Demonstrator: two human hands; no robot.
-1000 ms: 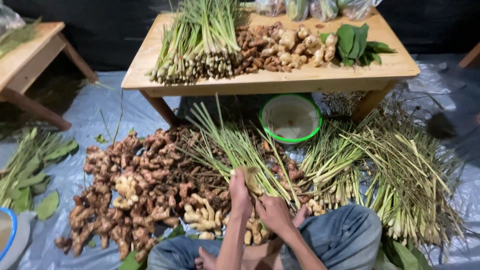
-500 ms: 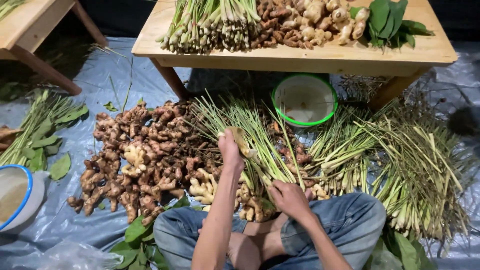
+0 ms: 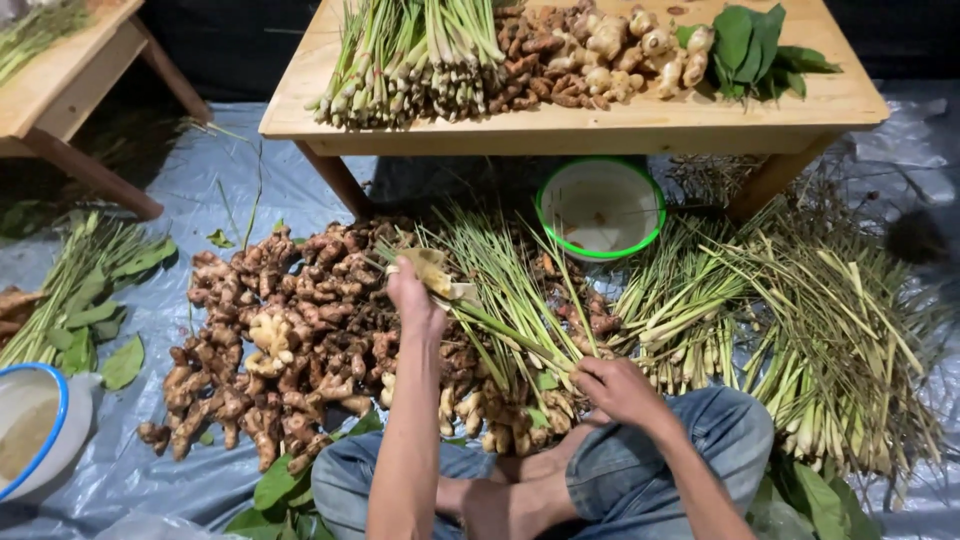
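While the left hand (image 3: 412, 296) lifts a husk (image 3: 432, 272) — the right hand (image 3: 615, 388) grips lemongrass (image 3: 520, 335).

**Left arm stretched forward, right hand drawn in low**

The person sits cross-legged, knees in blue denim spread to either side and bare feet tucked in at the bottom middle of the view. The left arm runs bare and nearly straight, rising from the lower edge away from the body, wrist in line with the forearm. The left hand (image 3: 412, 298) is seen from its back, fingers curled into a closed grip, knuckles turned away from the camera. The right arm is bent, its forearm coming in from the lower right. The right hand (image 3: 618, 388) sits close above the right knee, back upward, fingers folded in a closed grip, well apart from the left.
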